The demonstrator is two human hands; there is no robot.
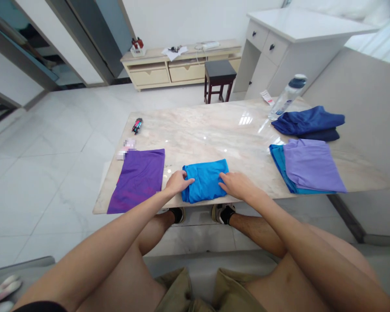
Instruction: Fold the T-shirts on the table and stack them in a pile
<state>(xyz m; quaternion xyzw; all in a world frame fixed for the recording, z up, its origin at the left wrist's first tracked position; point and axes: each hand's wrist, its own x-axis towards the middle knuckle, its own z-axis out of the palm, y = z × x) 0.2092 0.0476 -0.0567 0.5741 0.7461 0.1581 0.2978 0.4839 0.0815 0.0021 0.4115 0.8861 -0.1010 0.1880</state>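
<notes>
Bright blue shirt, folded into a rough rectangle, lying flat

The folded blue garment is matt cloth, the marble tabletop polished and glossy

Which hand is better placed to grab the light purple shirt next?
Probably the right hand. It rests on the right edge of the folded blue shirt, on the same side as the light purple shirt. The left hand is farther away, on the blue shirt's other side.
</notes>
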